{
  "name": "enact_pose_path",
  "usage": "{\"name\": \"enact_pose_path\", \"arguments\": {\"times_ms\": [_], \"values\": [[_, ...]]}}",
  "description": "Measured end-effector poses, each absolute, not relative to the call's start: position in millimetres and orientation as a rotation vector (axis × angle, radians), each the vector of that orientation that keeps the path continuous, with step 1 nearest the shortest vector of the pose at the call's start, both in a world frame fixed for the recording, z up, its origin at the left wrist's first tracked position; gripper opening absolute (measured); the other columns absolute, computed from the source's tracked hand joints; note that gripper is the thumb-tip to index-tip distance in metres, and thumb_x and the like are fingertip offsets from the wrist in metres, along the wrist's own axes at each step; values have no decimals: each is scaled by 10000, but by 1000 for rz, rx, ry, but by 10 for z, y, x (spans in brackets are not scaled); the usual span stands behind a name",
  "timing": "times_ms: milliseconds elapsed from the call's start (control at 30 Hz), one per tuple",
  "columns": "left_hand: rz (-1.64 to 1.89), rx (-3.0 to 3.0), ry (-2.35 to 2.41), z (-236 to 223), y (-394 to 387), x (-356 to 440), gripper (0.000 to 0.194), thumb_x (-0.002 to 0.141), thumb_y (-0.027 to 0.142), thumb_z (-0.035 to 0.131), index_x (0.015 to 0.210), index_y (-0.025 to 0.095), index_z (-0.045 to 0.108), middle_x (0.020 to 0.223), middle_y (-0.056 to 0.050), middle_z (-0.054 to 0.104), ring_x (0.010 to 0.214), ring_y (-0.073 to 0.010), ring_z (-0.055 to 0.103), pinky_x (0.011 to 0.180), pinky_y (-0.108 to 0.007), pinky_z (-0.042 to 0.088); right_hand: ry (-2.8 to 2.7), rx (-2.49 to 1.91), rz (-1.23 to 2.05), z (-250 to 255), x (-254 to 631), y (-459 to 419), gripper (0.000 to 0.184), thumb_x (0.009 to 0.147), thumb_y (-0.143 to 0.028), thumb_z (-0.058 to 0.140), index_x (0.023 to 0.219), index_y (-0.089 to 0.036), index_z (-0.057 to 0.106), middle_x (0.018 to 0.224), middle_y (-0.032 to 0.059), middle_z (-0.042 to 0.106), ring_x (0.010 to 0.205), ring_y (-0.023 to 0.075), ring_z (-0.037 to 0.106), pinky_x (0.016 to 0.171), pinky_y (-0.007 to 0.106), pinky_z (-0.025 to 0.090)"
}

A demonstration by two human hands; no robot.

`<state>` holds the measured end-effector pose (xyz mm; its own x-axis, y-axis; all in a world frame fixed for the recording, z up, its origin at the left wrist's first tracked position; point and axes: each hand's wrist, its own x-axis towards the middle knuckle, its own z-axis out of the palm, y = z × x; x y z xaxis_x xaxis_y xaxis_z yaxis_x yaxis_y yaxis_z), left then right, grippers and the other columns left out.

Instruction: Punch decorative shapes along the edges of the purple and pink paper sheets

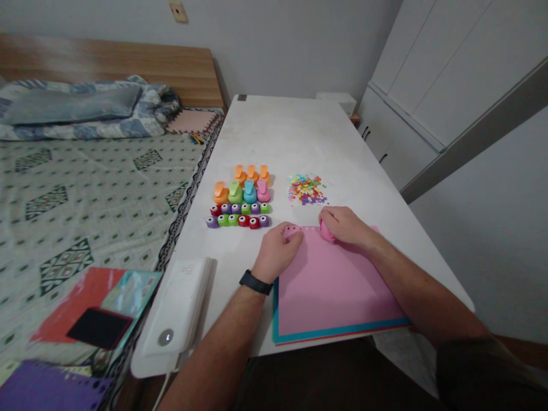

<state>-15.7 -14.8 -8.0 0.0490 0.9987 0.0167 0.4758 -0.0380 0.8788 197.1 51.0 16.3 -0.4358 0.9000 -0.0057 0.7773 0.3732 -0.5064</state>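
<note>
Both our arms (231, 337) cross the table's (274, 131) near edge, left hand (276, 250) pinching the pink sheet (334, 291) at its far left corner, right hand (345, 222) curled around a pink punch (326, 232) on its far edge.

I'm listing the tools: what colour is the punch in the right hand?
Pink: the punch in the right hand, in the head view.

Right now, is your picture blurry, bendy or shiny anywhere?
All in the head view: the white cabinet leans steeply, probably wide-angle stretch; a bright glint shows on the silver button; the paper bits look too small and soft to tell all their shapes; the pink punch nearly blends into the pink paper.
</note>
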Motion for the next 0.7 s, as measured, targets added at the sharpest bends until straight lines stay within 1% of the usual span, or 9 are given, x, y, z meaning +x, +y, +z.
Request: {"name": "enact_pose_path", "arguments": {"times_ms": [133,367,533,700], "values": [[911,1618,1520,-83,-155,-157,199,887,353,588,917,187,695,839,-27,728,767,-181,641,680,-263,439,-2403,-1473,618,178,1975,504,342,957,-251,365,744,-178,623,736,47,660,704,170,554,668,271,356],[903,1636,1529,-79,-155,-161,186,889,345,588,919,192,691,847,-21,728,773,-176,643,679,-265,430,-2406,-1468,634,209,1963,481,323,944,-231,374,726,-183,607,748,46,674,707,164,566,686,263,365],[895,1626,1532,-58,-159,-161,180,885,339,590,907,189,688,832,-19,721,763,-173,638,681,-268,425,-2410,-1474,581,158,1954,490,326,953,-232,377,772,-175,642,770,54,693,720,167,578,676,264,353],[894,1626,1530,-61,-157,-154,176,881,336,595,909,190,690,842,-21,723,769,-175,639,687,-273,426,-2381,-1511,516,94,1932,505,372,975,-247,353,760,-175,648,743,58,693,686,163,572,645,268,334]]}}
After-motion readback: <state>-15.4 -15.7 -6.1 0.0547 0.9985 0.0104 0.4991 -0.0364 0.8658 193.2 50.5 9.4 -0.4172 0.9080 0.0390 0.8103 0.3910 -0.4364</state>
